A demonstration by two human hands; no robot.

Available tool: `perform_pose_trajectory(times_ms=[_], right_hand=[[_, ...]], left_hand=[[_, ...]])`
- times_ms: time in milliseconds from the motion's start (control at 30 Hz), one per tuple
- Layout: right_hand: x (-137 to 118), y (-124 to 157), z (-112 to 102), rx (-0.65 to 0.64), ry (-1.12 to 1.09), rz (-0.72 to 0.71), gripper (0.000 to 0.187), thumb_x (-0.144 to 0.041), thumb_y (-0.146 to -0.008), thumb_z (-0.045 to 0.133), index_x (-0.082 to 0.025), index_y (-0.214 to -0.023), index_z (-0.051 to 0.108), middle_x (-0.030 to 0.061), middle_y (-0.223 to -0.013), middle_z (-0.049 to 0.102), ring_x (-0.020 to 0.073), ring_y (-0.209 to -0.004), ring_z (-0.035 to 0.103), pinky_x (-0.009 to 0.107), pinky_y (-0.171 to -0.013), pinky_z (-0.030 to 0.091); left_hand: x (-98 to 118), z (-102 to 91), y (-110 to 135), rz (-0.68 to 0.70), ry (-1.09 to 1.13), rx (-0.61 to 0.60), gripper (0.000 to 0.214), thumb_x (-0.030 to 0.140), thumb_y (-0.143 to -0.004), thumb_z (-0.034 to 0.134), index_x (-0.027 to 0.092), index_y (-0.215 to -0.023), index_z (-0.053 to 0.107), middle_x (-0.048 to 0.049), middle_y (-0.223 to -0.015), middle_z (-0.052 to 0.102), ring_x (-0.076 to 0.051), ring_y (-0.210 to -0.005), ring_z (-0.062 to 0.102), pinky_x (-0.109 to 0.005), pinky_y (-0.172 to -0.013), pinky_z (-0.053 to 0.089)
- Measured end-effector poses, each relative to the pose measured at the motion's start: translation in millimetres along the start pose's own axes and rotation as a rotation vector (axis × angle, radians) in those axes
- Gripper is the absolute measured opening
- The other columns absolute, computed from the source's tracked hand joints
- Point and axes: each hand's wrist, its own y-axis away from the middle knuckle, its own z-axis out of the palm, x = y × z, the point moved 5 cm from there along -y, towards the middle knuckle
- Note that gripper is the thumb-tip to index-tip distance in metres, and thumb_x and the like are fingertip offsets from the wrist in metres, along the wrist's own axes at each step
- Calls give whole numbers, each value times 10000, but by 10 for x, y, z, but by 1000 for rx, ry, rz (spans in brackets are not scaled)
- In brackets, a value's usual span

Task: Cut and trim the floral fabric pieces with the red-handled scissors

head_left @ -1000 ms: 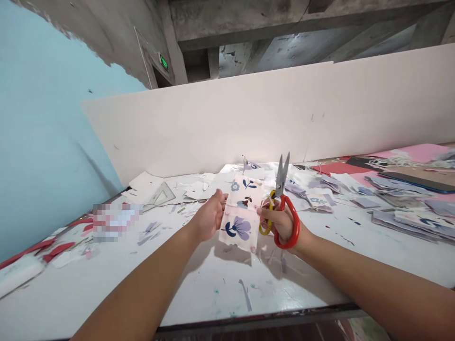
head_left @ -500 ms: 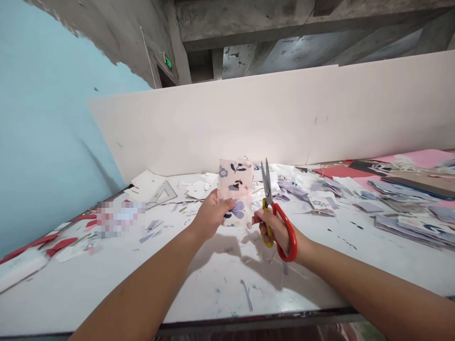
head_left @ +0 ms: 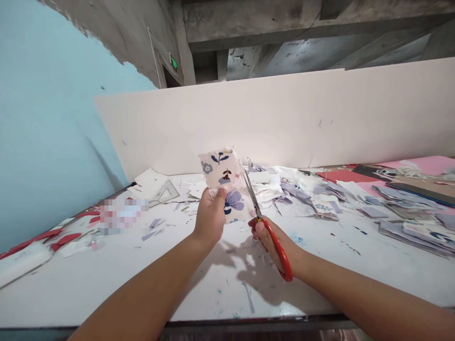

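My left hand (head_left: 209, 219) is closed on a small cream fabric piece (head_left: 223, 177) printed with blue and purple flowers, holding it upright above the white table (head_left: 106, 274). My right hand (head_left: 272, 241) grips red-handled scissors (head_left: 265, 227), fingers through the loops. The blades lie along the right edge of the fabric, pointing up and to the left.
Paper and fabric scraps litter the far part of the table. A clear set square (head_left: 164, 192) lies at the back left, red scraps (head_left: 60, 239) at the left edge. Stacks of cut pieces (head_left: 408, 218) and pink sheets (head_left: 426, 165) sit on the right. A white board (head_left: 284, 113) stands behind.
My left hand has lifted the fabric from flat to upright. My right hand has swung the scissors from pointing up beside the fabric to lying along its right edge.
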Motion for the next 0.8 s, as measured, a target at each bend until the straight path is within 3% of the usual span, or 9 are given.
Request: perform_pose_trajectory(times_ms=[267, 500, 800], right_hand=[[-29, -12, -6, -3, 35, -23, 440, -587, -831, 290, -210, -882, 509, -20, -649, 404, 127, -552, 363, 261, -494, 325], [-34, -46, -17, 5, 3, -35, 422, -583, -831, 305, -206, -790, 491, -31, -600, 393, 121, -520, 354, 269, -502, 330], [-18, -44, 8, -2, -123, 92, 461, -633, -787, 341, -198, -709, 472, -53, -496, 347, 91, -440, 298, 230, -414, 259]], left_hand=[[117, 14, 54, 130, -155, -26, 315, 434, -767, 531, 224, -1001, 521, -45, -1036, 619, -192, -996, 555, -342, -889, 390], [170, -24, 92, 146, -266, 11, 294, 421, -745, 565, 240, -976, 543, -25, -954, 638, -189, -917, 576, -303, -801, 408], [99, 6, 67, 113, -256, -53, 312, 434, -781, 513, 246, -1029, 515, -26, -1014, 619, -180, -966, 565, -315, -833, 418]])
